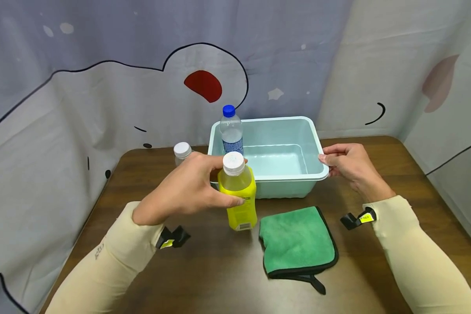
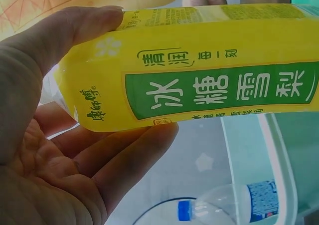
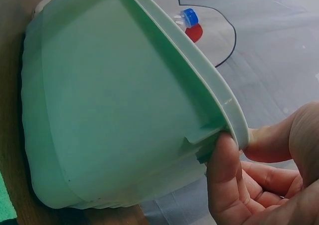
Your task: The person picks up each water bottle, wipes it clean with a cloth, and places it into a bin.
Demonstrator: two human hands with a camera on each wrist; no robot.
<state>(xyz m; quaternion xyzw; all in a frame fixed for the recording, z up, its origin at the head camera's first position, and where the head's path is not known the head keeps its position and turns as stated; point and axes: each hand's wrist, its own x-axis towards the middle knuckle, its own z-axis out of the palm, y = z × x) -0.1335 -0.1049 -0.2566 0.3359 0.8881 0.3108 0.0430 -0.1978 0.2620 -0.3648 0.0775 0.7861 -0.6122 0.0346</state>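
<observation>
My left hand [image 1: 188,185] grips a bottle with a yellow label [image 1: 241,198] and a white cap, thumb on one side and fingers on the other. It is upright, in front of the basin's left part. In the left wrist view the bottle's green panel with white characters [image 2: 219,90] faces the camera. My right hand [image 1: 349,165] pinches the rim of a pale green plastic basin [image 1: 286,189] at its right side; the right wrist view has thumb and fingers [image 3: 224,165] on either side of the rim. A clear blue-capped bottle [image 1: 231,128] stands inside the basin at the left.
Behind my left hand stands another white-capped bottle [image 1: 182,150], mostly hidden. A folded green cloth with black edging [image 1: 298,240] lies on the wooden table [image 1: 204,270] before the basin. A patterned curtain [image 1: 114,100] hangs behind the table.
</observation>
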